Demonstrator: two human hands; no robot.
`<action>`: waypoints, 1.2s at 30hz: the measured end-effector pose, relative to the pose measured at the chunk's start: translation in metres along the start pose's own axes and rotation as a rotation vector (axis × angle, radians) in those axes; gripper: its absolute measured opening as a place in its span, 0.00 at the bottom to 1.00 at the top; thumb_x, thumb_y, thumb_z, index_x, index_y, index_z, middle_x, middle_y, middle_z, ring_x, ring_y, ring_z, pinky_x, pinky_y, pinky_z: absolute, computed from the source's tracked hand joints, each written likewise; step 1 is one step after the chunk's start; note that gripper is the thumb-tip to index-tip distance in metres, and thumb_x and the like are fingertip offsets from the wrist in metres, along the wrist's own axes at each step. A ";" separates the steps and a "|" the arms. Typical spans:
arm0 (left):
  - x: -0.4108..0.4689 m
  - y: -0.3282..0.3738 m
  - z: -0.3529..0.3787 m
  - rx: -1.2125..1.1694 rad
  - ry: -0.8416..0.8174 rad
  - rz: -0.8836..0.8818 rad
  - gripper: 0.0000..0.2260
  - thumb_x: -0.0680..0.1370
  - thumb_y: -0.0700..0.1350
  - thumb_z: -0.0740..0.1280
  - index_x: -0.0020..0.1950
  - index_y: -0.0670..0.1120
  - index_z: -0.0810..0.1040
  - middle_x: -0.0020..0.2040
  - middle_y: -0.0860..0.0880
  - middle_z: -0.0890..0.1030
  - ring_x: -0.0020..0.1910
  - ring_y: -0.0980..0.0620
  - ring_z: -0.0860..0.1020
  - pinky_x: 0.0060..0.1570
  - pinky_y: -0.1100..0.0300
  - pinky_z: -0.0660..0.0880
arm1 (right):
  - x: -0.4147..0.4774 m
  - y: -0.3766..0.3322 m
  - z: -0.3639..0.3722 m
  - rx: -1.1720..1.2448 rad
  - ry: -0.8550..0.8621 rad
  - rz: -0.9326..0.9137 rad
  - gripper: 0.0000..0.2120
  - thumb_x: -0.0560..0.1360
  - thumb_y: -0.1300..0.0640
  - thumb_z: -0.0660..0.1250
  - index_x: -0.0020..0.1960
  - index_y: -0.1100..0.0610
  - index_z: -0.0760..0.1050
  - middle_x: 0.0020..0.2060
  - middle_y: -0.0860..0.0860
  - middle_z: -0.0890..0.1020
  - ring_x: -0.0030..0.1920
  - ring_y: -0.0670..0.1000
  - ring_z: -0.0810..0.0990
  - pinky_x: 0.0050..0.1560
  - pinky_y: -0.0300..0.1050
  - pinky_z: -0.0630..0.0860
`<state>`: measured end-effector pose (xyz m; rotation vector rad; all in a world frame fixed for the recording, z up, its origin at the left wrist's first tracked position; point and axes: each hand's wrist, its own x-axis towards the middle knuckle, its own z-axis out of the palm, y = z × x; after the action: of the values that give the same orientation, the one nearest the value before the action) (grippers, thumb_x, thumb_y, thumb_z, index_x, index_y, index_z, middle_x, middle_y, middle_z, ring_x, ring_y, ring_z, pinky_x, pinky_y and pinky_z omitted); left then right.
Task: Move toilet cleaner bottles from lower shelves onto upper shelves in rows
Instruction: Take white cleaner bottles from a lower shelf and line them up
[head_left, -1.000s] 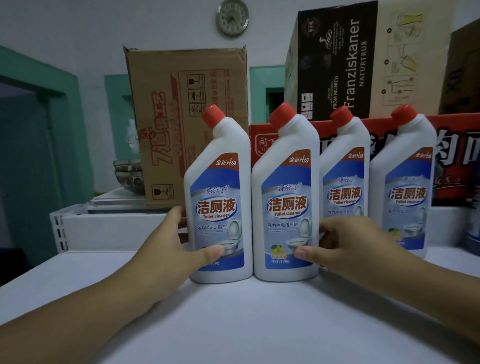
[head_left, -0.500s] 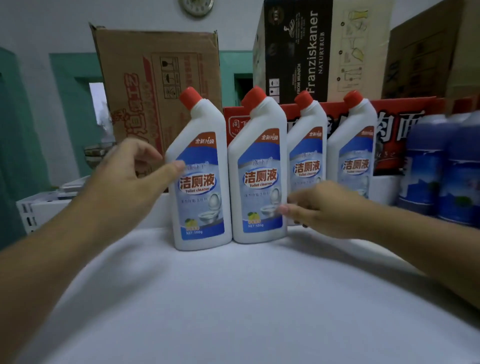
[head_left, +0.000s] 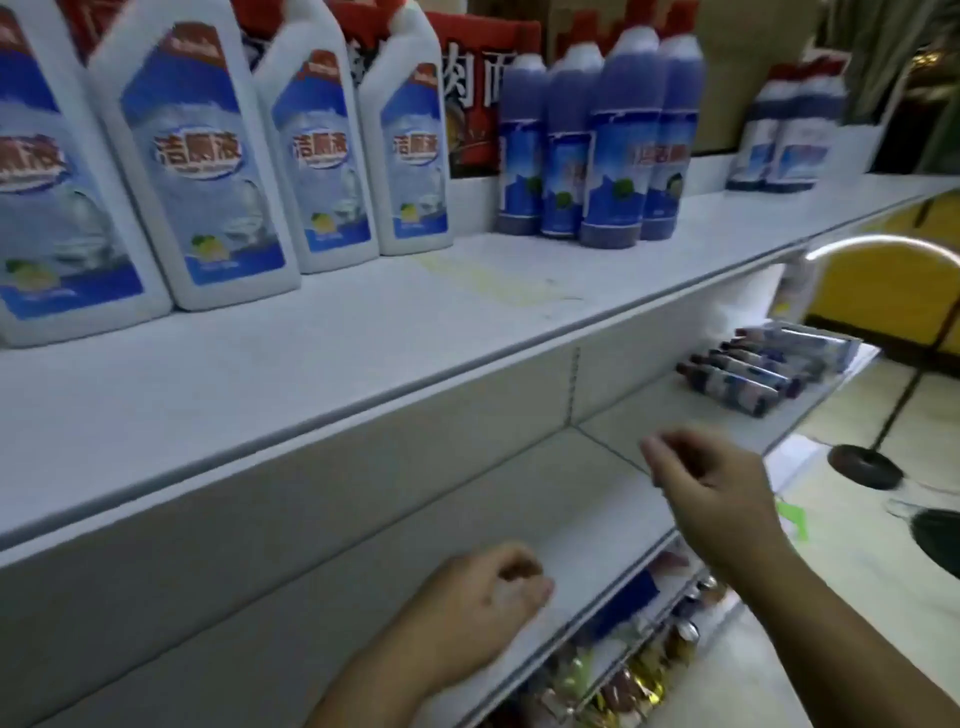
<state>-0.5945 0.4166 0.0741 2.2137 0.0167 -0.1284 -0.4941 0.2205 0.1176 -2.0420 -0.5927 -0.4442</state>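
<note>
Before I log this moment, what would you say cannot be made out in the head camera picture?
- White toilet cleaner bottles, head view: caps cut off by the top edge; small label print motion-blurred.
- Dark bottles lying on the lower shelf, head view: small and blurred, labels unreadable.
- Packets beneath it, head view: mostly hidden by that shelf.
- Left hand and right hand, head view: fingertips smeared by motion.

Left hand (head_left: 483, 608); right hand (head_left: 722, 488) (both bare)
</note>
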 end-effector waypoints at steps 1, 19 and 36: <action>0.017 -0.005 0.011 0.072 -0.009 -0.038 0.09 0.75 0.57 0.63 0.50 0.56 0.77 0.48 0.56 0.79 0.46 0.59 0.75 0.50 0.60 0.74 | -0.013 0.035 0.004 -0.184 -0.191 0.203 0.10 0.74 0.49 0.66 0.54 0.48 0.77 0.43 0.47 0.81 0.43 0.48 0.79 0.44 0.45 0.75; 0.096 0.135 0.239 0.322 -0.160 -0.011 0.20 0.78 0.60 0.57 0.65 0.52 0.73 0.63 0.51 0.76 0.59 0.51 0.74 0.52 0.59 0.69 | -0.176 0.192 -0.219 -0.509 -0.286 0.858 0.24 0.75 0.45 0.61 0.68 0.54 0.68 0.65 0.52 0.75 0.64 0.53 0.73 0.55 0.43 0.69; 0.221 0.176 0.313 0.173 -0.295 -0.019 0.07 0.78 0.55 0.61 0.54 0.57 0.73 0.48 0.58 0.76 0.44 0.62 0.74 0.42 0.66 0.72 | -0.126 0.313 -0.292 -0.452 -0.340 1.027 0.24 0.75 0.43 0.62 0.66 0.53 0.70 0.63 0.51 0.76 0.59 0.51 0.76 0.50 0.41 0.70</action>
<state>-0.3915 0.0536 0.0060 2.3455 -0.1414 -0.4815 -0.4406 -0.2011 -0.0182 -2.5423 0.4496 0.4250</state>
